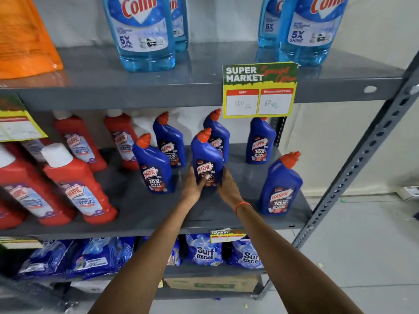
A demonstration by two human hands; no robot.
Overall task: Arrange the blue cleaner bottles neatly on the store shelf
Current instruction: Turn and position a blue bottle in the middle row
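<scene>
Both hands clasp one blue cleaner bottle (206,157)
Left hand (192,184) and right hand (227,185) grip its base, arms outstretched over the shelf (158,211)

You're standing in a shop — a supermarket aisle of cleaning goods. A grey metal shelf (140,214) carries rows of blue cleaner bottles (260,141) and red bottles (77,184), a price tag (259,90) printed "Super Market" lists MRP and discounted price, and detergent packs (204,250) fill the shelf below.
</scene>
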